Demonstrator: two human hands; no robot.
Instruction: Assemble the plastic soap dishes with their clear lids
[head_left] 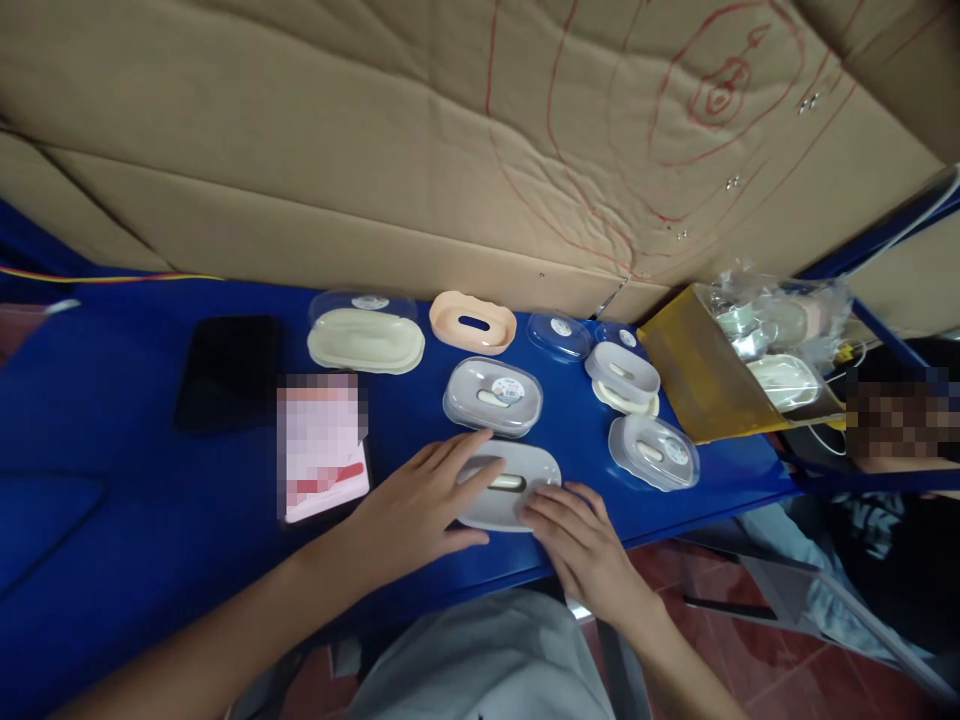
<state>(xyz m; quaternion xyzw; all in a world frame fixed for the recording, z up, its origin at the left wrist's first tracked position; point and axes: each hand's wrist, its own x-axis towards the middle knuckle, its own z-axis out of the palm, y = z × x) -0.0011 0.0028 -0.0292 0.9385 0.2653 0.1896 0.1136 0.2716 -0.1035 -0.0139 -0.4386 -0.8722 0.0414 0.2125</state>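
A grey oval soap dish [525, 460], with a slot showing a cream part beneath, lies on the blue table right before me. My left hand [431, 500] reaches over its left end, fingers and thumb spread apart. At the dish's right end, my right hand [574, 525] has its fingers together and bent over the rim; its thumb is partly hidden. Just beyond sits another grey soap dish [459, 392] under a clear lid with a round label. A further lidded grey dish [634, 455] stands to the right, past my right hand.
Behind are a cream base [364, 340], a peach slotted tray [491, 338], clear lids [551, 345] and a grey tray [604, 362] stacked on cream. Left lie a black tablet [225, 370] and a lit phone [326, 450]. A cardboard box [682, 370] holds wrapped pieces. Another person [885, 560] sits right.
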